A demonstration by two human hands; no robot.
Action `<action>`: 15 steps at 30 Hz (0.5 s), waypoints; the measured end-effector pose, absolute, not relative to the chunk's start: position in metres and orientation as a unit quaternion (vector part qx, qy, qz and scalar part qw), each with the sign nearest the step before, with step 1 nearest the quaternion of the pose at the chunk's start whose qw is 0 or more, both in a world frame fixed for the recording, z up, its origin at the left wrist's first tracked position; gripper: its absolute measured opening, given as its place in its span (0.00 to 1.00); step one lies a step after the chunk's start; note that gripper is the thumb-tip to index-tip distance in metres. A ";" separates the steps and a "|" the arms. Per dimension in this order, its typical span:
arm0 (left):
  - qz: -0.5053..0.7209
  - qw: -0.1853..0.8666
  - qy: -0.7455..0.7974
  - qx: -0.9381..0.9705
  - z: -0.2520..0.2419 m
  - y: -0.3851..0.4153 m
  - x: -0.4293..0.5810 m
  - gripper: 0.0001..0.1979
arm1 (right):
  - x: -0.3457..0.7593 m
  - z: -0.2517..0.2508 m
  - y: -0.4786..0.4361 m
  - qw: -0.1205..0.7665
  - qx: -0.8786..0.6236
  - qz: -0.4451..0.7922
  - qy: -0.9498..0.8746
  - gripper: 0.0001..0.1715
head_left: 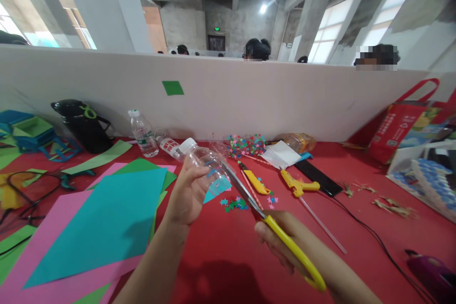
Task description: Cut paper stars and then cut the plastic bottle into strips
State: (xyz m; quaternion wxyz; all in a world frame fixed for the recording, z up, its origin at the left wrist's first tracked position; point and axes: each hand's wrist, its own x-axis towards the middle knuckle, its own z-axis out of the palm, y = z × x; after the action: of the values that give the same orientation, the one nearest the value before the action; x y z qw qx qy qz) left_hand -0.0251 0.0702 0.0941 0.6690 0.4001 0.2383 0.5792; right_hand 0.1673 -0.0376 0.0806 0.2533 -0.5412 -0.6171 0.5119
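Note:
My left hand (188, 194) is wrapped round a clear plastic bottle (206, 159) with a white cap, tilted with the cap up and to the left. In my right hand (281, 237) are scissors (290, 244) with yellow handles. Their metal blades point up and left and reach the bottle's side; whether they cut into it I cannot tell. Behind and below the bottle, a small piece of blue paper (218, 189) and loose star sequins (235, 204) lie on the red table (210, 256).
Stacked coloured paper (107, 218) lies at left, near a black flask (81, 126). Upright at the back is a water bottle (142, 133). A yellow cutter (256, 180) and yellow glue gun (298, 184) lie right of centre. A white partition (228, 99) closes off the back.

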 end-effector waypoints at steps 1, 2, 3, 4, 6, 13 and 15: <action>0.578 0.673 0.239 0.395 0.095 0.070 -0.025 0.26 | 0.167 0.080 -0.037 0.249 -0.542 0.505 -0.624 0.34; 0.578 0.675 0.239 0.391 0.095 0.069 -0.025 0.26 | 0.168 0.080 -0.036 0.247 -0.543 0.496 -0.630 0.34; 0.578 0.678 0.240 0.386 0.095 0.069 -0.025 0.26 | 0.168 0.079 -0.035 0.246 -0.544 0.490 -0.635 0.33; 0.579 0.679 0.242 0.381 0.095 0.069 -0.025 0.25 | 0.168 0.078 -0.035 0.245 -0.544 0.488 -0.637 0.33; 0.580 0.680 0.247 0.375 0.094 0.070 -0.024 0.22 | 0.167 0.076 -0.035 0.248 -0.542 0.494 -0.633 0.34; 0.567 0.700 0.242 0.362 0.089 0.068 -0.018 0.17 | 0.154 0.075 -0.032 0.399 -0.546 0.495 -0.545 0.34; 0.555 0.712 0.242 0.354 0.088 0.065 -0.012 0.16 | 0.152 0.075 -0.031 0.452 -0.539 0.480 -0.524 0.29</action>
State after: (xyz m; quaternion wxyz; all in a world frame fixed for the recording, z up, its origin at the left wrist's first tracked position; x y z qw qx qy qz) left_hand -0.0124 0.0646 0.0877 0.7124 0.3542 0.2419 0.5554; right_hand 0.1522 -0.0305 0.0746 0.4521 -0.5395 -0.5237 0.4799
